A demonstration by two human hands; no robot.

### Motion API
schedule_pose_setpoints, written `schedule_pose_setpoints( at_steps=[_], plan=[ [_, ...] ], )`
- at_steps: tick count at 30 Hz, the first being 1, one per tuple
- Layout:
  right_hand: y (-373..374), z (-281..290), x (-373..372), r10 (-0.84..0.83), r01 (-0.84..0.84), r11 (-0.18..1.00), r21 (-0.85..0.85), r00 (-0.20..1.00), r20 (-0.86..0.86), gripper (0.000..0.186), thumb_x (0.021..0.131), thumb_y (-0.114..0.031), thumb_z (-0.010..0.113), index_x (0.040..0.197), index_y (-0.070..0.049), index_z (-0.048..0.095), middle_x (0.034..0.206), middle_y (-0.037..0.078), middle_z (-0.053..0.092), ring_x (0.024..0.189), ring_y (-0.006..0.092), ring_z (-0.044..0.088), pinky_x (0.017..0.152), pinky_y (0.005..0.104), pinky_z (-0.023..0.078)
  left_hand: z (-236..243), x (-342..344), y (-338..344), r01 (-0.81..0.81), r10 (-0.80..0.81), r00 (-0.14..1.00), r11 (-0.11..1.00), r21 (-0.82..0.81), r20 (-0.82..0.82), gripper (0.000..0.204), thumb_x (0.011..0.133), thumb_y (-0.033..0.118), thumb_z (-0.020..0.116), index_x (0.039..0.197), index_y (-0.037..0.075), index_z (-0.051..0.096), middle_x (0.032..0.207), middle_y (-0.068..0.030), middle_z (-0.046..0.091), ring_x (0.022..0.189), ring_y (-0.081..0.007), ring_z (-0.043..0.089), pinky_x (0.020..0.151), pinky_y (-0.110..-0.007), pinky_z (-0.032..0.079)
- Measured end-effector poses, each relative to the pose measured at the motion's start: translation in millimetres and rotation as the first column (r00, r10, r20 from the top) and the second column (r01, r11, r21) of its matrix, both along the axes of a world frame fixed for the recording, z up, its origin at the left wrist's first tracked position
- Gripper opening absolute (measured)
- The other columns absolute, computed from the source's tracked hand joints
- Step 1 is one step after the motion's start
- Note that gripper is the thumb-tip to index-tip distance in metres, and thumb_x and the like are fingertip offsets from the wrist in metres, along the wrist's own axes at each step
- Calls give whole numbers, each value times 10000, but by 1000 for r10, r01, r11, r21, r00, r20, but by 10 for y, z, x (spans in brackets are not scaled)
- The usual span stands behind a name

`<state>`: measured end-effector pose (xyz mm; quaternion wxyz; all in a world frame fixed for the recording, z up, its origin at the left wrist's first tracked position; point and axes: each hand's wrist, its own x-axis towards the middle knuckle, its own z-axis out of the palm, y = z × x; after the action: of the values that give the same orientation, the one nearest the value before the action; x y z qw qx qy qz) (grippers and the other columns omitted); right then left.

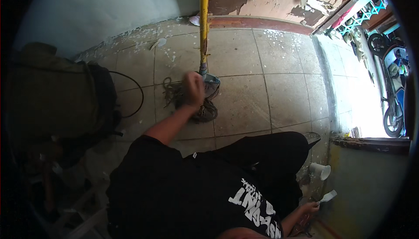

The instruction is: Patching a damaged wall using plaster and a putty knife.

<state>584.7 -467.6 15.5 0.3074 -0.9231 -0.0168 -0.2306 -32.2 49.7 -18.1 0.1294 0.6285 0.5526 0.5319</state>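
My left hand [193, 91] is stretched out over the floor, blurred by motion, so its fingers are hard to read. Directly beyond and beside it lie worn dark shoes [208, 111] with loose laces, at the foot of a yellow pole [204, 25]. Whether the hand touches the shoes or the pole cannot be told. Low on the right, my right hand [310, 208] is closed round the handle of a flat tool with a broad white end [328, 196]; its exact kind is unclear. That tool is close to a grey-green wall [366, 182].
A white cup-like container [321, 171] lies beside my bent knee. Dark bags [56, 95] with a looped black cord [142, 93] fill the left. White flecks dot the tiled floor [240, 95]. Peeling brown board [279, 3] stands ahead; a motorcycle [395, 86] is outside the doorway.
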Motion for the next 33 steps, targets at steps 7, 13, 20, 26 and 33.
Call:
schedule_pose_setpoints(
  at_steps=[7,13,20,26,33],
  plan=[
    [-858,16,487,-77,115,955,274,986,-148,396,1013,-323,480,1212,5,576,1077,201,637,894,288,639,705,381,547,-939,-1569,1932,-491,336,814,834,-251,-473,408,972,325,509,1255,34,554,1265,-203,576,1215,-369,524,1037,-462,408],
    [-727,83,531,-124,120,985,-123,992,-25,388,1008,-302,491,1238,2,563,1154,192,616,980,314,606,892,428,463,-1637,-2423,1999,-467,84,788,728,-503,-610,503,972,244,506,1405,-3,444,1410,-246,488,1331,-387,451,1114,-468,367],
    [-538,105,126,64,14,945,328,972,-224,344,1013,-279,492,1217,-7,542,947,87,572,790,172,556,696,321,479,-1621,-2550,2431,-400,-57,638,828,-394,-768,394,965,163,474,1316,-7,524,1305,-233,556,1206,-382,549,1005,-457,458],
    [-423,167,1,39,65,861,504,980,-194,280,1027,-340,489,1201,-122,510,755,-2,508,581,107,498,479,275,417,-1500,-2420,2484,-472,44,567,836,-280,-823,334,964,189,485,1195,-23,598,1128,-230,636,1035,-401,628,872,-472,519],
    [104,834,-265,129,89,755,650,951,-281,289,1025,-276,515,1205,-51,536,784,3,525,603,91,496,512,265,422,-987,-2572,2117,-407,325,714,913,10,-620,388,933,298,540,991,-52,698,940,-245,699,878,-436,666,805,-473,537]
  ],
)
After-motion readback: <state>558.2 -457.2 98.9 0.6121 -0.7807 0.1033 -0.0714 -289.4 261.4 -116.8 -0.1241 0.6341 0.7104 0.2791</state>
